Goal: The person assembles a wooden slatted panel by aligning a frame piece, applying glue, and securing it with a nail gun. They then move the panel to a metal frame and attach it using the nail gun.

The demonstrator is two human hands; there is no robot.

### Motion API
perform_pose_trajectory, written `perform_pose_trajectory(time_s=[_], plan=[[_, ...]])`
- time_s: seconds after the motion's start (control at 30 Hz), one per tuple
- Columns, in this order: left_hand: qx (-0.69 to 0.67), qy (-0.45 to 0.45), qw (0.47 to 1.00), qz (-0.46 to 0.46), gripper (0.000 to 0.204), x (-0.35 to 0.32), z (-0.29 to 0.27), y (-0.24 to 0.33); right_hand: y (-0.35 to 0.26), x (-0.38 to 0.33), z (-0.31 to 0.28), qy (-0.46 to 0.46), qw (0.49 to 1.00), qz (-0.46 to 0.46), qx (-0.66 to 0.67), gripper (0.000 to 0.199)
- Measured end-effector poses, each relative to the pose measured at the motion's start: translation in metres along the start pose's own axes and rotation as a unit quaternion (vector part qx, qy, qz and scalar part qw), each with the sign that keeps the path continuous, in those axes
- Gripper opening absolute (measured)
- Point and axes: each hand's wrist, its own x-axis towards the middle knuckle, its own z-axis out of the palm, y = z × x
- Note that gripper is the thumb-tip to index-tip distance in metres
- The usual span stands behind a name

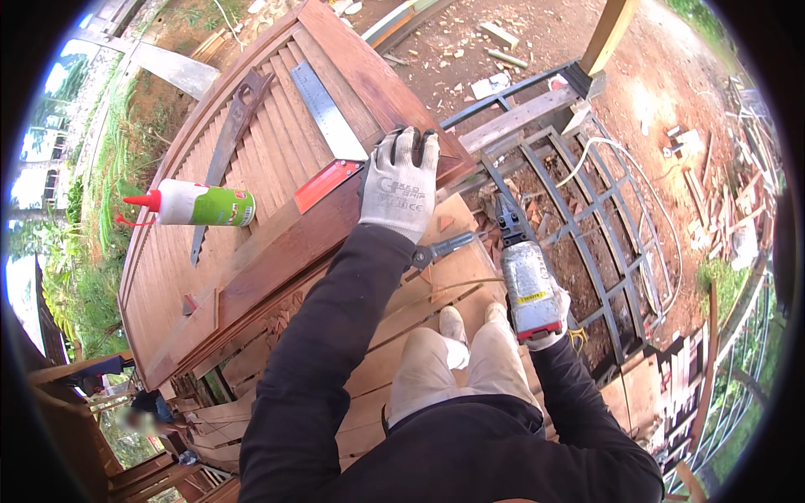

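My left hand [402, 180], in a grey-white work glove, lies over the frame corner of a slatted wooden panel [335, 226], fingers stretched out. Against that hand sits a try square with a metal blade [323, 105] and a red stock [323, 186]. Low on the right, my gloved right hand [553, 323] is closed round a power tool [527, 285]. It has a worn grey body, a narrow black nose and a red rear end; its exact kind I cannot tell. Its nose points away from me, and the grip is mostly hidden.
On the panel lie a handsaw [231, 134], a glue bottle [197, 204] with a red nozzle, and small wood pieces [201, 308]. A hand tool [449, 247] rests on boards below. A metal grid [595, 226] and a pale cable [646, 180] are at right. Another person is far lower left.
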Motion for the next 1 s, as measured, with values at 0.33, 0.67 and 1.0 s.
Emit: perform_pose_trajectory(time_s=[0.33, 0.67, 1.0], plan=[[0.094, 0.109, 0.99, -0.01, 0.048, 0.009, 0.016, 0.007, 0.088, 0.089, -0.036, -0.099, 0.944, -0.232, -0.213, 0.052], [0.126, 0.086, 0.986, -0.07, 0.048, 0.015, 0.008, 0.013, 0.088, 0.105, -0.022, -0.143, 0.854, -0.424, -0.267, 0.073], [0.102, 0.111, 0.987, -0.05, 0.044, 0.009, -0.002, 0.019, 0.047, 0.102, -0.016, -0.063, 0.712, -0.585, -0.382, 0.04]])
